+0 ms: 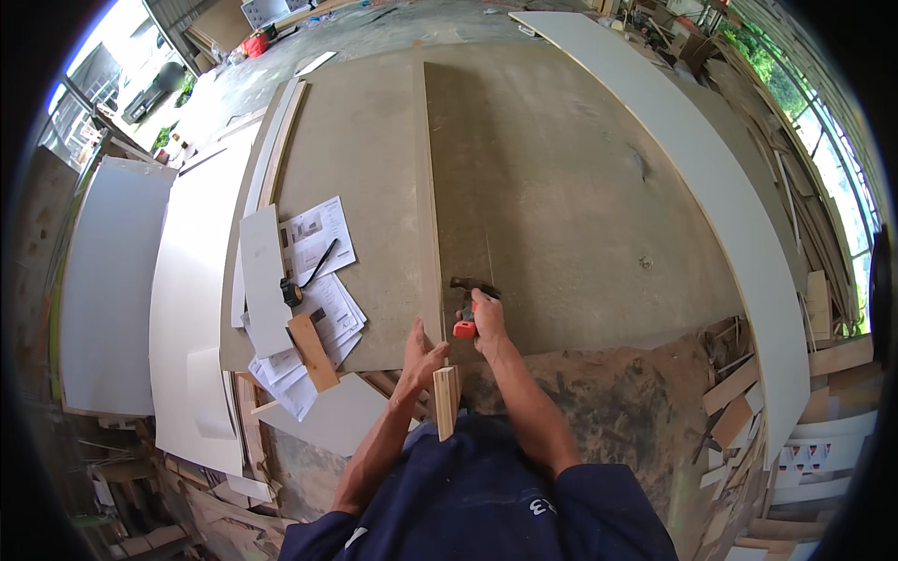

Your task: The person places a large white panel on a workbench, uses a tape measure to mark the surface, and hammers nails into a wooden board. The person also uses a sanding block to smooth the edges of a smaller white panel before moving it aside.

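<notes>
A long narrow wooden board (427, 187) stands on edge across the brown sheet (580, 187), its layered near end jutting over the front edge toward my body. My left hand (423, 355) grips the board's left side close to that end, thumb at its top edge. To the right of the board, my right hand (488, 323) is closed round a hammer (475, 286) with a dark head and a red grip end. The hammer head is just above the sheet beside the board. Whether a nail is between my left fingers is too small to tell.
Left of the board lie printed papers (323, 238), a tape measure (291, 293), a white panel strip (265, 271) and a small wood offcut (313, 353). A long white panel (692, 140) runs along the right. Wood scraps (734, 397) are piled at the lower right.
</notes>
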### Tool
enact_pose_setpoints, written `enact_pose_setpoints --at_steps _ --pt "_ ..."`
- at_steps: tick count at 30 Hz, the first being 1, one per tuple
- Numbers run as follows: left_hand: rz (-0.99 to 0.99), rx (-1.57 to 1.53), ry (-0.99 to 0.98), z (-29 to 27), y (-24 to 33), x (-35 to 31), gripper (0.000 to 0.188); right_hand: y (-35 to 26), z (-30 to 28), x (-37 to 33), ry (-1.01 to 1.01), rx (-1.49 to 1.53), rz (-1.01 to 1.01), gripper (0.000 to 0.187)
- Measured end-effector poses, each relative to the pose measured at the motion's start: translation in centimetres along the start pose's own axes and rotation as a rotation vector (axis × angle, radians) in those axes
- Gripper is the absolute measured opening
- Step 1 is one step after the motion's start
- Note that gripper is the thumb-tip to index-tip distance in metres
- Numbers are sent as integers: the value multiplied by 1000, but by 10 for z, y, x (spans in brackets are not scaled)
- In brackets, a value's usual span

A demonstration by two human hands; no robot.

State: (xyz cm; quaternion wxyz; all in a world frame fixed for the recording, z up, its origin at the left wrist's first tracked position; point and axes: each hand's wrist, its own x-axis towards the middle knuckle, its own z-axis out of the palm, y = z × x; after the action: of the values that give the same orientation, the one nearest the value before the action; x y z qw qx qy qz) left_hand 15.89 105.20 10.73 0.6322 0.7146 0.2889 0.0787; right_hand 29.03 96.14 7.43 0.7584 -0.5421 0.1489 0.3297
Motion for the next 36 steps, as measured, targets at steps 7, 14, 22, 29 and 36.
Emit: enact_pose_setpoints --at_steps 7,14,22,29,36 --pt "57 -31 -17 7 -41 11 71 42 -42 -12 71 -107 0 19" --pt "155 56 -116 -16 -13 2 75 12 -17 -25 138 15 -39 23" --pt "186 -30 -188 -20 -29 8 68 34 -18 12 -107 -390 -235 25" --pt "135 -108 -199 -37 -29 0 67 22 2 -36 333 -19 -126 23" --pt "131 -84 -225 -46 -36 4 61 33 6 -21 31 -194 -143 31"
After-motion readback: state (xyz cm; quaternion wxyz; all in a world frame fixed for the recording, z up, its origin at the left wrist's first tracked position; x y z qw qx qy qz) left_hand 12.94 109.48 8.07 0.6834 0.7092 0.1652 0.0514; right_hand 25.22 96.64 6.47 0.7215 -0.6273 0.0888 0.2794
